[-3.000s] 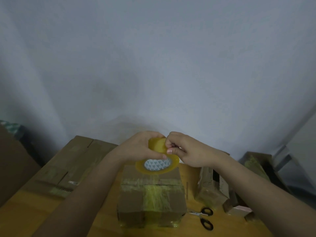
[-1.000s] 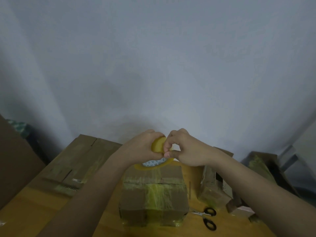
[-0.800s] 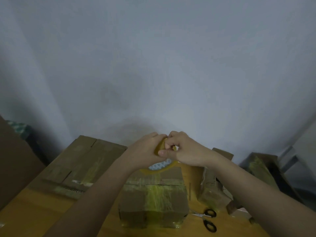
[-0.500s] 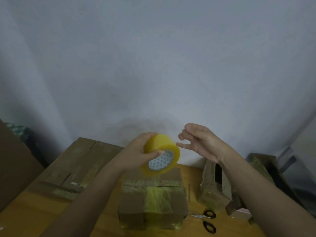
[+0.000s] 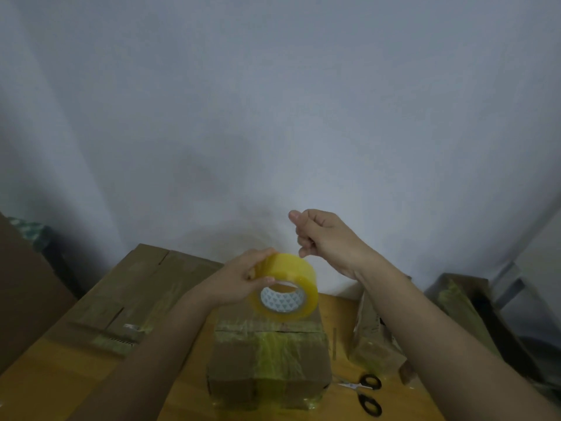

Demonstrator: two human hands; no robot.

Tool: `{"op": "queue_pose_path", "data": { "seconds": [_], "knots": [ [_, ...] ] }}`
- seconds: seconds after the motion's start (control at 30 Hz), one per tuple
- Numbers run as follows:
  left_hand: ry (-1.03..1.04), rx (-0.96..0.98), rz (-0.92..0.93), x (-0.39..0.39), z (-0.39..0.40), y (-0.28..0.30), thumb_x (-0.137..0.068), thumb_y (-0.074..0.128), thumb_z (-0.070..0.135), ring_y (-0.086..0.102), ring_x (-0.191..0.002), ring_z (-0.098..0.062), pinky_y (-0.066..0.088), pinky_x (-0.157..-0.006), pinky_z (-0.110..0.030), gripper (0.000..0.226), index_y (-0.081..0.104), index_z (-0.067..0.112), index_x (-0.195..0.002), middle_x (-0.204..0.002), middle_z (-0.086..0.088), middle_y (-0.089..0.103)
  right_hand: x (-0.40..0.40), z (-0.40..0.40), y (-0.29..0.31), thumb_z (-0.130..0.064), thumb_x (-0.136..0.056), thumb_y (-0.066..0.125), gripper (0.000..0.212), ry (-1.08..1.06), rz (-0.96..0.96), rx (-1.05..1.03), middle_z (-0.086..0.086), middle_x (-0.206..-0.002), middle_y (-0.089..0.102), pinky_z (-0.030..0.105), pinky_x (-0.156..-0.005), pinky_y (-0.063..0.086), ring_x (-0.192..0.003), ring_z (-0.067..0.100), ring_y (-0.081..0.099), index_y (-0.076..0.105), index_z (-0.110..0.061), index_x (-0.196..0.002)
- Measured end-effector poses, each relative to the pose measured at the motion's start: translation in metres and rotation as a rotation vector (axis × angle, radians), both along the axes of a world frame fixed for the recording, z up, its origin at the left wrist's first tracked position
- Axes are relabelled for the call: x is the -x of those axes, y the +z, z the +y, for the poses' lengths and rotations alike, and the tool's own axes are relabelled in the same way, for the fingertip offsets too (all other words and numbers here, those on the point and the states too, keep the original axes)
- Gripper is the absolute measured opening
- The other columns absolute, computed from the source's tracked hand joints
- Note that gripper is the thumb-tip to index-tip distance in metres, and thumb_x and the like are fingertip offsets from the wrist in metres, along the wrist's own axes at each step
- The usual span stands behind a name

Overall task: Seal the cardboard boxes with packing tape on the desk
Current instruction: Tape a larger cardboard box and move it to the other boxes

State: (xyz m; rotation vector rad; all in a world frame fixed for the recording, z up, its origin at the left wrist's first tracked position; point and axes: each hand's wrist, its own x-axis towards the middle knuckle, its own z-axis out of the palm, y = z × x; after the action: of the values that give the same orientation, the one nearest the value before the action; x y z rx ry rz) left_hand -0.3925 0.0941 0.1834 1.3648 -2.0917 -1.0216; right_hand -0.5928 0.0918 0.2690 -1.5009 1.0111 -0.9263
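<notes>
My left hand (image 5: 239,282) grips a yellow roll of packing tape (image 5: 287,288) by its rim, holding it tilted above the far edge of a small cardboard box (image 5: 267,357). Yellowish tape crosses that box's top and front. My right hand (image 5: 323,238) is raised just above and right of the roll, fingers curled as if pinching the tape's free end. The clear strip between hand and roll is barely visible.
The wooden desk (image 5: 45,378) carries a large flat taped box (image 5: 145,287) at the left and a smaller box (image 5: 373,344) at the right. Black-handled scissors (image 5: 367,393) lie right of the small box. Another carton (image 5: 464,302) stands far right, and a wall is close behind.
Both hands were picking at the roll together. My right hand has come off it and risen up and right, while my left hand has tilted the roll and lowered it slightly.
</notes>
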Motion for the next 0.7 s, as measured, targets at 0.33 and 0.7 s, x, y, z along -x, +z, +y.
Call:
{"op": "queue_pose_path", "data": {
  "seconds": [0.33, 0.7],
  "knots": [
    [-0.069, -0.154, 0.063, -0.006, 0.006, -0.018, -0.094, 0.057, 0.033, 0.03, -0.135, -0.004, 0.032, -0.109, -0.024, 0.055, 0.03, 0.039, -0.142, -0.142, 0.023, 0.028, -0.003, -0.001, -0.017, -0.032, -0.104, 0.045, 0.038, -0.023, 0.093, -0.143, -0.005, -0.054, 0.035, 0.017, -0.039, 0.024, -0.043, 0.007, 0.026, 0.03, -0.018, -0.072],
    [0.299, 0.265, 0.126, 0.052, 0.027, -0.007, -0.084, 0.071, 0.039, 0.056, -0.089, 0.001, 0.04, -0.076, -0.015, 0.025, 0.077, 0.018, -0.094, -0.1, 0.009, 0.061, -0.022, -0.001, -0.012, -0.03, -0.104, 0.045, 0.038, 0.042, -0.039, -0.127, -0.006, -0.056, 0.034, 0.017, -0.043, 0.029, -0.045, 0.006, 0.029, 0.032, -0.017, -0.07]
  ]
}}
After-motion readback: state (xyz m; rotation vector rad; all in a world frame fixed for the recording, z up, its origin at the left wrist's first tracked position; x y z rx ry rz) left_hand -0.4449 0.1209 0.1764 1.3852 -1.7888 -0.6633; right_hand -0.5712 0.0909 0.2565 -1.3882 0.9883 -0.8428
